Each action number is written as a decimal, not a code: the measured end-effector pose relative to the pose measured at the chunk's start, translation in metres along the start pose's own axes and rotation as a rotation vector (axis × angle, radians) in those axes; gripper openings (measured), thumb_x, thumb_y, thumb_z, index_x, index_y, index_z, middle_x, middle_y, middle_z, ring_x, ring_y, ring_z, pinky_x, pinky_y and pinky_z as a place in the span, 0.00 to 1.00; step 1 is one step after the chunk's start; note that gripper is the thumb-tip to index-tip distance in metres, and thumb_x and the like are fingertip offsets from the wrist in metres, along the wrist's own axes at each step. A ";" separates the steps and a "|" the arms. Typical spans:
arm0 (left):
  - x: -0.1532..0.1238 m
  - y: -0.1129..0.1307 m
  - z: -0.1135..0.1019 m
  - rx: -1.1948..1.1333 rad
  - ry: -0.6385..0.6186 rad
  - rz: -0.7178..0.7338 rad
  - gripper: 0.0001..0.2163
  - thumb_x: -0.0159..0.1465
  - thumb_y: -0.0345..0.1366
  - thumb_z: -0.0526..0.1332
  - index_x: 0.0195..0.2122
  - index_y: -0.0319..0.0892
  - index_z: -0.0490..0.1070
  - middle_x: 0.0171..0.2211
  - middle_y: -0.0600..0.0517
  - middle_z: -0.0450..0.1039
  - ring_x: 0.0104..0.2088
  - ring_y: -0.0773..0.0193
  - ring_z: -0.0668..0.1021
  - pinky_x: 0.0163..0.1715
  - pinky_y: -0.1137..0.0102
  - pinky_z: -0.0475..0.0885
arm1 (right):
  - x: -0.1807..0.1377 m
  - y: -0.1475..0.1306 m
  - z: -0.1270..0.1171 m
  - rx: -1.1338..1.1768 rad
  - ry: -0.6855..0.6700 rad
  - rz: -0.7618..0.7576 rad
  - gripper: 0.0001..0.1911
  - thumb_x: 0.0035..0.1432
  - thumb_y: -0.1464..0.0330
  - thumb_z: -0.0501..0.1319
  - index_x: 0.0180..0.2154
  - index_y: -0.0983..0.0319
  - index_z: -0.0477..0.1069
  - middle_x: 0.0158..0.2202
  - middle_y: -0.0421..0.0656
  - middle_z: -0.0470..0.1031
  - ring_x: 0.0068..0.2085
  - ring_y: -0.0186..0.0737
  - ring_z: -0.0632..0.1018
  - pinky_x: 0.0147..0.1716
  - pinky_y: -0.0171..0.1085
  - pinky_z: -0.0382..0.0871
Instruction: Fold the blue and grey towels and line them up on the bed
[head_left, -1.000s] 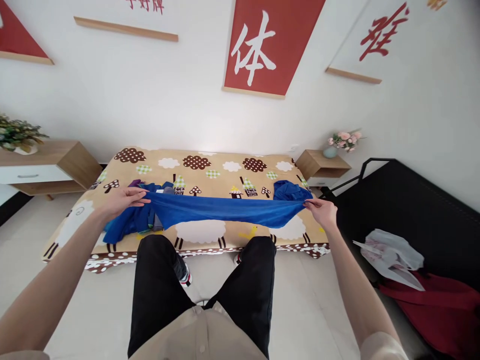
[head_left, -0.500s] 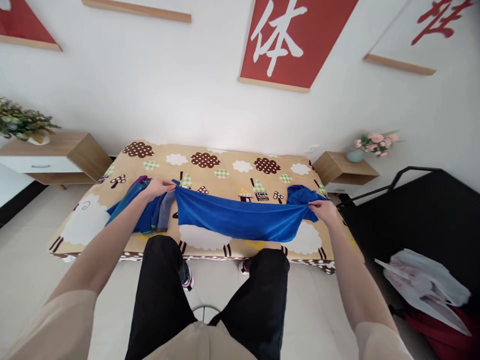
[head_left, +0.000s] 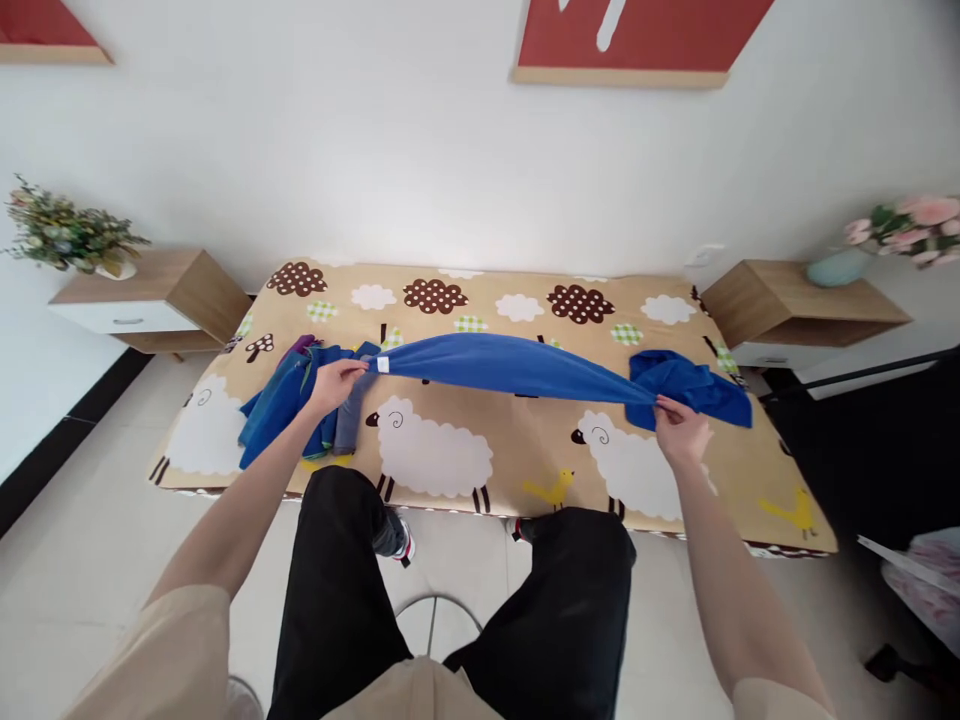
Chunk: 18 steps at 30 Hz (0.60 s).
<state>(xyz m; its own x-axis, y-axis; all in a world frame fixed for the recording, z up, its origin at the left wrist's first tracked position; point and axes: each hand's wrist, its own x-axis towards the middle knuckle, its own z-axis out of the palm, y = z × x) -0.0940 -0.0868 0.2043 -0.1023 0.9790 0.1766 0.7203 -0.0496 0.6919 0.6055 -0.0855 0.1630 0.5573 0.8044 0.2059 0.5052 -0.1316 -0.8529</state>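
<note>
Your fingers (head_left: 353,366) are pinched together on a long blue cloth (head_left: 502,363), with your left hand (head_left: 335,385) on one end and your right hand (head_left: 681,428) on the other. In front of you is the big bed (head_left: 517,440), and past it is the white wall (head_left: 420,150). The long blue cloth hangs over the bed, between your two hands. It goes from side to side, the same way as the bed, like a bridge. Its middle bows out toward the wall, away from you. The right end sits a bit lower in your view than the left end. You can't tell from this view if the middle touches the bed. Your left hand is the one near the pile of clothes (head_left: 283,395), on the left side of the bed. Your right hand is the one near the crumpled blue heap (head_left: 675,375), on the right side. Smallest of all is a white tag (head_left: 383,364) on the long blue cloth, just beside your left fingers.
</note>
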 end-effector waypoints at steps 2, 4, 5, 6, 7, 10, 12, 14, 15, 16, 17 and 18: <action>-0.013 -0.016 0.019 0.050 -0.120 -0.070 0.12 0.65 0.39 0.61 0.40 0.40 0.83 0.45 0.43 0.84 0.47 0.52 0.84 0.56 0.61 0.77 | -0.013 0.023 0.007 -0.085 -0.067 0.071 0.04 0.51 0.71 0.64 0.30 0.61 0.77 0.47 0.56 0.85 0.46 0.52 0.86 0.56 0.50 0.79; -0.025 -0.030 0.038 0.144 -0.298 -0.116 0.11 0.64 0.35 0.60 0.38 0.41 0.83 0.44 0.43 0.84 0.46 0.53 0.84 0.55 0.64 0.76 | -0.025 0.043 0.011 -0.201 -0.165 0.105 0.05 0.50 0.70 0.63 0.29 0.61 0.78 0.44 0.54 0.86 0.46 0.53 0.86 0.58 0.52 0.77; -0.030 -0.036 0.048 0.206 -0.401 -0.121 0.11 0.64 0.33 0.60 0.37 0.41 0.84 0.44 0.43 0.84 0.47 0.54 0.84 0.55 0.65 0.75 | -0.030 0.051 0.012 -0.257 -0.227 0.113 0.05 0.50 0.70 0.62 0.28 0.61 0.78 0.42 0.53 0.86 0.46 0.53 0.86 0.59 0.53 0.75; -0.035 -0.042 0.057 0.281 -0.510 -0.121 0.11 0.63 0.31 0.60 0.37 0.42 0.84 0.44 0.44 0.84 0.47 0.54 0.84 0.55 0.66 0.75 | -0.036 0.059 0.013 -0.309 -0.294 0.119 0.06 0.50 0.70 0.62 0.28 0.61 0.78 0.41 0.51 0.86 0.46 0.53 0.86 0.60 0.52 0.74; -0.041 -0.047 0.066 0.357 -0.615 -0.116 0.11 0.63 0.30 0.60 0.36 0.43 0.84 0.44 0.44 0.84 0.48 0.54 0.83 0.55 0.67 0.74 | -0.041 0.066 0.014 -0.354 -0.358 0.127 0.06 0.50 0.70 0.62 0.27 0.60 0.78 0.40 0.50 0.86 0.46 0.53 0.86 0.61 0.51 0.74; -0.056 -0.058 0.088 0.515 -0.811 -0.100 0.12 0.61 0.28 0.59 0.35 0.44 0.84 0.47 0.45 0.82 0.53 0.53 0.81 0.55 0.67 0.73 | -0.055 0.084 0.014 -0.444 -0.496 0.159 0.07 0.51 0.71 0.61 0.27 0.60 0.78 0.39 0.51 0.86 0.48 0.53 0.86 0.61 0.48 0.74; -0.064 -0.061 0.098 0.561 -0.861 -0.110 0.12 0.61 0.27 0.59 0.36 0.43 0.83 0.49 0.44 0.81 0.55 0.53 0.80 0.54 0.67 0.73 | -0.062 0.094 0.012 -0.494 -0.538 0.165 0.08 0.51 0.72 0.60 0.27 0.60 0.79 0.38 0.50 0.86 0.49 0.53 0.86 0.61 0.48 0.74; -0.070 -0.063 0.104 0.592 -0.876 -0.137 0.13 0.61 0.26 0.58 0.38 0.42 0.83 0.49 0.43 0.80 0.53 0.53 0.80 0.52 0.67 0.74 | -0.067 0.103 0.010 -0.532 -0.557 0.154 0.09 0.52 0.72 0.60 0.27 0.60 0.80 0.38 0.50 0.86 0.49 0.53 0.86 0.62 0.47 0.73; -0.072 -0.063 0.104 0.610 -0.878 -0.153 0.13 0.60 0.26 0.58 0.39 0.42 0.83 0.49 0.42 0.80 0.52 0.53 0.81 0.51 0.67 0.75 | -0.069 0.106 0.008 -0.545 -0.561 0.145 0.09 0.52 0.72 0.60 0.28 0.59 0.80 0.39 0.49 0.86 0.49 0.53 0.86 0.62 0.47 0.73; -0.074 -0.063 0.104 0.630 -0.879 -0.168 0.14 0.60 0.27 0.58 0.41 0.43 0.83 0.49 0.42 0.80 0.52 0.52 0.81 0.50 0.66 0.75 | -0.070 0.109 0.006 -0.553 -0.562 0.134 0.10 0.53 0.72 0.60 0.28 0.59 0.80 0.39 0.49 0.87 0.49 0.53 0.86 0.61 0.47 0.73; -0.075 -0.063 0.102 0.650 -0.877 -0.181 0.14 0.61 0.27 0.58 0.42 0.43 0.83 0.50 0.42 0.80 0.52 0.52 0.81 0.50 0.66 0.75 | -0.072 0.110 0.005 -0.559 -0.560 0.125 0.10 0.53 0.71 0.60 0.29 0.59 0.81 0.40 0.49 0.87 0.49 0.53 0.86 0.61 0.47 0.74; -0.075 -0.063 0.100 0.671 -0.876 -0.191 0.15 0.61 0.27 0.58 0.43 0.43 0.83 0.50 0.42 0.80 0.52 0.51 0.81 0.49 0.65 0.75 | -0.073 0.111 0.003 -0.565 -0.554 0.116 0.10 0.53 0.71 0.59 0.30 0.60 0.81 0.40 0.49 0.86 0.49 0.52 0.86 0.60 0.47 0.74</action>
<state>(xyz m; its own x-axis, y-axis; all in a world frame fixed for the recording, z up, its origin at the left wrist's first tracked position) -0.0630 -0.1376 0.0777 0.0770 0.7738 -0.6287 0.9955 -0.0252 0.0909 0.6188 -0.1577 0.0521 0.2931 0.9189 -0.2641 0.8042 -0.3864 -0.4516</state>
